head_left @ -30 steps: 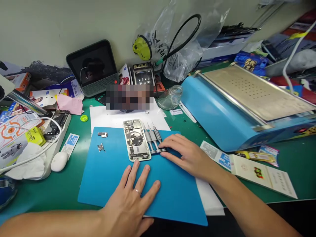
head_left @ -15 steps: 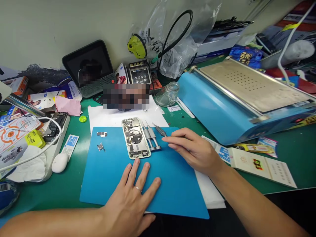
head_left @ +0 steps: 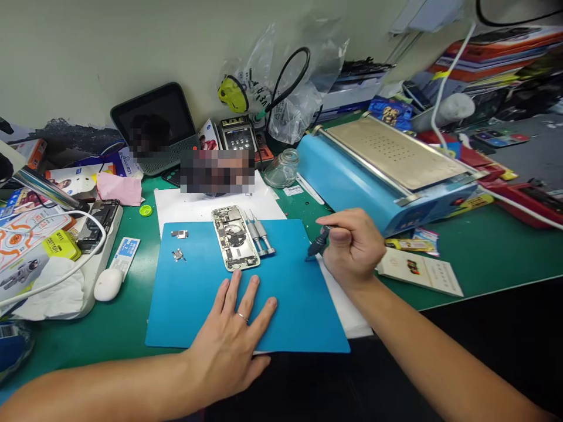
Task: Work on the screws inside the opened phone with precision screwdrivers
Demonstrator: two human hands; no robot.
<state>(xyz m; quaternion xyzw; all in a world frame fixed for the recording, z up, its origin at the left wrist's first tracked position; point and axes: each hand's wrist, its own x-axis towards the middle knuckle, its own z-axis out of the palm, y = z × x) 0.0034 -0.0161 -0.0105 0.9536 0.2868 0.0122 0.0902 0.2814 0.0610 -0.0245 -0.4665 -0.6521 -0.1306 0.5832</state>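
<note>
An opened phone (head_left: 236, 237), its inner parts bare, lies on a blue mat (head_left: 281, 305). My left hand (head_left: 240, 331) rests flat on that mat with fingers spread, one fingertip at the phone's lower edge. Beyond the mat's right edge, my right hand (head_left: 354, 249) is closed around a dark precision screwdriver (head_left: 316, 245), which slants down to the left over the mat. Two grey screwdrivers (head_left: 263, 234) lie side by side against the phone's right side. On the mat's left part sit a small metal plate (head_left: 179, 234) and several tiny loose pieces (head_left: 178, 255).
A blue machine with a perforated metal top (head_left: 396, 146) occupies the right back. Near it are a glass jar (head_left: 284, 167) and a flat white box (head_left: 422, 272). Cluttered boxes, a white earbud case (head_left: 109, 284) and a cable line the left. A screen (head_left: 156, 126) leans at the back.
My right hand has moved right and turned, and the screwdriver in it has swung from pointing up-left to slanting down-left. My left hand stays on the mat. The view has shifted right.
</note>
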